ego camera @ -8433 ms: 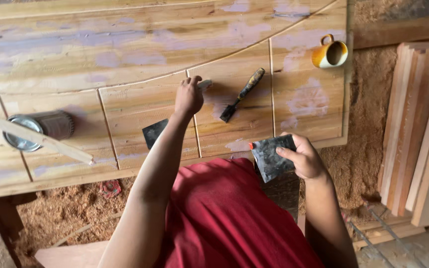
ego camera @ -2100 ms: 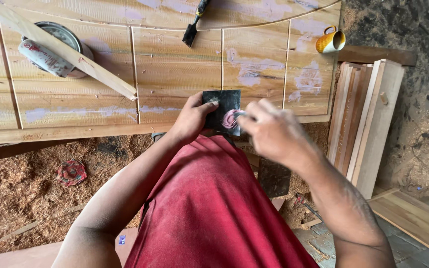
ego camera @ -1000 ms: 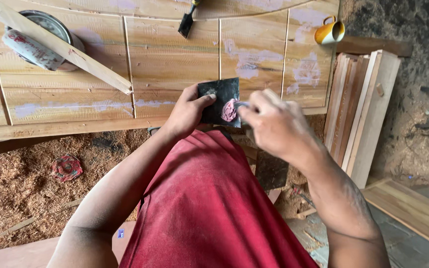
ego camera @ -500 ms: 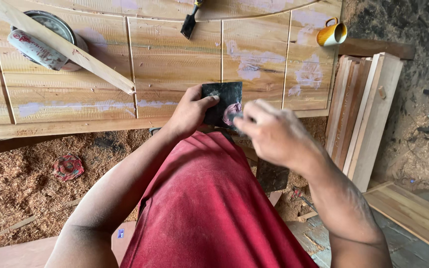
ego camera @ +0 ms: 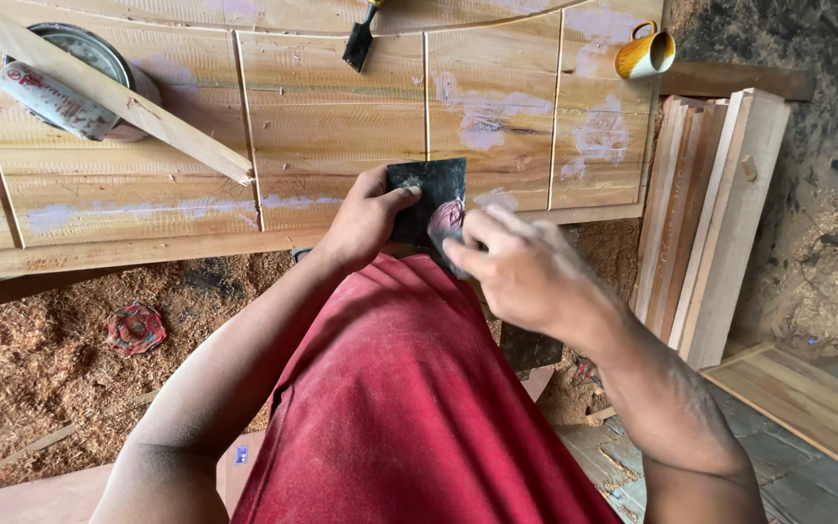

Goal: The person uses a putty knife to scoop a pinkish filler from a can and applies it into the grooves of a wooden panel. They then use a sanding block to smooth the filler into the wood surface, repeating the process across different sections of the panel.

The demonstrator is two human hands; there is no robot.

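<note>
My left hand (ego camera: 361,221) grips the left edge of a dark square sheet of sandpaper (ego camera: 424,190), held up over the near edge of a wooden panelled door (ego camera: 322,126) that lies flat. My right hand (ego camera: 521,272) is on the sheet's right side, fingers curled at its edge over a pinkish smear; the hand is blurred. Both hands are above my red-clad lap.
A putty knife (ego camera: 359,41) lies at the door's far side. A round tin (ego camera: 70,82) sits at the left under a loose wooden strip (ego camera: 118,97). A yellow mug (ego camera: 644,54) stands at the right corner. Planks (ego camera: 720,213) lean at the right. Sawdust covers the floor.
Earlier my left hand reached onto the door while the right held the sheet alone. Now both hands hold the sheet in front of me; over the last second the right hand shifts slightly along its edge.
</note>
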